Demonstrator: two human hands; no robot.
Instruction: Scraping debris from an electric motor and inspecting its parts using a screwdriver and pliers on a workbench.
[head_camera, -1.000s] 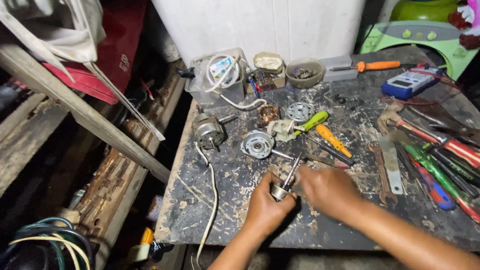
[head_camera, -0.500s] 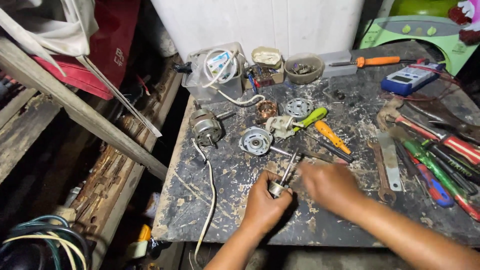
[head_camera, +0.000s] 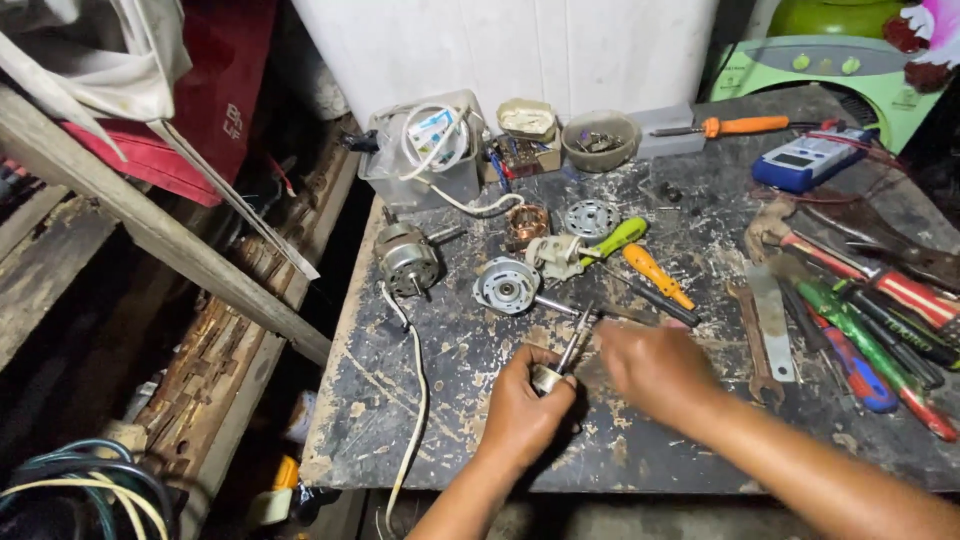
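Observation:
My left hand (head_camera: 527, 412) grips a small metal rotor with a thin shaft (head_camera: 568, 355) that sticks up and to the right, held just above the scratched dark workbench (head_camera: 420, 420). My right hand (head_camera: 655, 368) is right beside it, fingers at the shaft's upper end. Just behind the hands lie a round motor end cover (head_camera: 505, 286), a copper winding (head_camera: 526, 222), a round metal plate (head_camera: 590, 218), and green-handled (head_camera: 615, 240) and orange-handled (head_camera: 655, 275) screwdrivers.
A small motor (head_camera: 407, 258) with a white cord (head_camera: 415, 400) sits at the bench's left edge. A clear box of wires (head_camera: 430, 150), a bowl (head_camera: 598, 140), a blue meter (head_camera: 808, 158) and several tools (head_camera: 860, 320) crowd the back and right. Wooden planks (head_camera: 150, 230) lie left.
The view has shifted slightly. Both hands stay together on the rotor and shaft, with only small finger movements.

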